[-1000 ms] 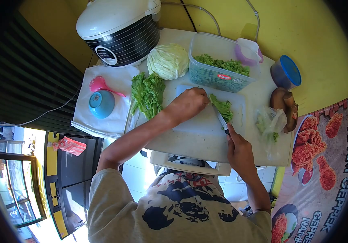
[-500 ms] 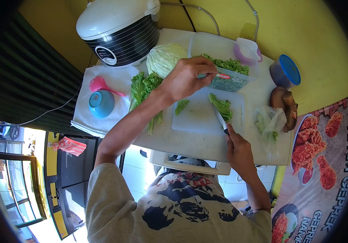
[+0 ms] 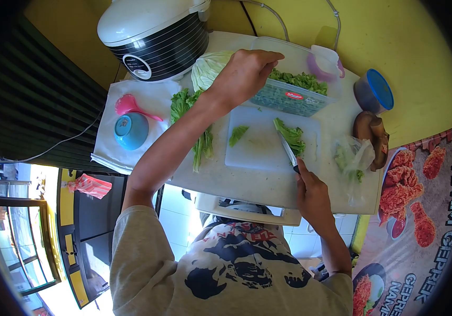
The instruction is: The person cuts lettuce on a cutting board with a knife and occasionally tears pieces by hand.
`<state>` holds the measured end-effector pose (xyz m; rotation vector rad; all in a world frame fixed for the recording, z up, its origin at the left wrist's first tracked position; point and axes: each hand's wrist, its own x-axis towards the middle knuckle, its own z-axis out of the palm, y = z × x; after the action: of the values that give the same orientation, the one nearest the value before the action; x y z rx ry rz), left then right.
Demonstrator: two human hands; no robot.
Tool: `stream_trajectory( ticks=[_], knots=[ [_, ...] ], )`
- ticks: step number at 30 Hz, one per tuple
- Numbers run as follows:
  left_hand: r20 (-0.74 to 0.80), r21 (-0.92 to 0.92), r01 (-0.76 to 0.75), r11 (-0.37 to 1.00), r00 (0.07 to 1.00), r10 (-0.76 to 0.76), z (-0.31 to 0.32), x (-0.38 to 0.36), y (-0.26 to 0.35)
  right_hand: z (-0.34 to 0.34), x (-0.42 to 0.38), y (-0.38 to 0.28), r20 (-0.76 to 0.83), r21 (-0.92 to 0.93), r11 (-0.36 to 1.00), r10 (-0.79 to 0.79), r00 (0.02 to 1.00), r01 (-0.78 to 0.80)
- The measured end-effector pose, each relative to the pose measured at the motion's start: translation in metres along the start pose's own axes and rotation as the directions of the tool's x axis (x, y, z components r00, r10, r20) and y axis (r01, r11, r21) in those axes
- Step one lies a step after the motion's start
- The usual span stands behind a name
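My right hand (image 3: 313, 192) is wrapped round the black handle of a knife (image 3: 289, 149). The blade points up and left across the white cutting board (image 3: 257, 152), beside a leafy lettuce piece (image 3: 290, 136). A smaller lettuce scrap (image 3: 239, 135) lies on the board's left half. My left hand (image 3: 249, 73) is raised over the left end of a clear plastic container (image 3: 289, 108), fingers pressed together; whether they hold anything is hidden. Chopped lettuce (image 3: 302, 81) fills part of that container. Under my left forearm are whole lettuce leaves (image 3: 200, 147), partly covered.
A cabbage (image 3: 207, 68) and a rice cooker (image 3: 155, 45) stand at the back left. On a white cloth are a blue bowl (image 3: 131, 131) and a pink ladle (image 3: 128, 104). To the right are a blue-lidded tub (image 3: 373, 92), a plastic bag (image 3: 353, 158) and a brown object (image 3: 370, 134).
My left hand has lifted and moved slightly left from the container's front side. My right hand and the knife stay almost in place by the lettuce piece.
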<state>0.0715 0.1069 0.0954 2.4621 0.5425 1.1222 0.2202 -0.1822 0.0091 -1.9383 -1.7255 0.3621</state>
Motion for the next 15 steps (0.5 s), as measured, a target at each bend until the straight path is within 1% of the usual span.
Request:
stream_trajectory(
  ticks=[3, 6, 9, 10, 13, 14, 15],
  knots=[
    [-0.173, -0.018, -0.119, 0.993, 0.978, 0.114, 0.001, -0.009, 0.002, 0.0, 0.0, 0.001, -0.006, 0.013, 1.0, 0.0, 1.0, 0.0],
    [-0.24, 0.069, -0.103, 0.992, 0.964, 0.117, -0.009, -0.033, 0.014, -0.001, -0.001, -0.001, -0.005, 0.031, 0.999, 0.01, 1.0, -0.01],
    [-0.084, 0.126, -0.081, 0.989, 0.992, 0.092, -0.014, -0.066, 0.017, -0.002, 0.001, -0.002, -0.006, 0.035, 0.999, 0.02, 1.0, -0.02],
    [0.016, 0.115, -0.01, 0.993, 1.0, 0.008, -0.012, -0.079, 0.016, -0.003, 0.002, -0.002, -0.005, 0.035, 0.999, 0.02, 1.0, -0.02],
    [0.188, 0.192, 0.018, 0.981, 0.981, -0.055, -0.009, -0.11, 0.013, -0.004, 0.004, -0.003, 0.012, 0.03, 0.999, 0.029, 1.0, -0.029],
    [0.268, 0.231, 0.108, 0.967, 0.948, -0.17, -0.009, -0.119, 0.015, -0.004, 0.005, -0.003, 0.02, 0.026, 0.999, 0.034, 0.999, -0.034],
    [0.272, 0.221, 0.132, 0.966, 0.943, -0.191, -0.009, -0.126, 0.015, -0.004, 0.005, -0.003, 0.014, 0.031, 0.999, 0.029, 0.999, -0.029]
  ],
)
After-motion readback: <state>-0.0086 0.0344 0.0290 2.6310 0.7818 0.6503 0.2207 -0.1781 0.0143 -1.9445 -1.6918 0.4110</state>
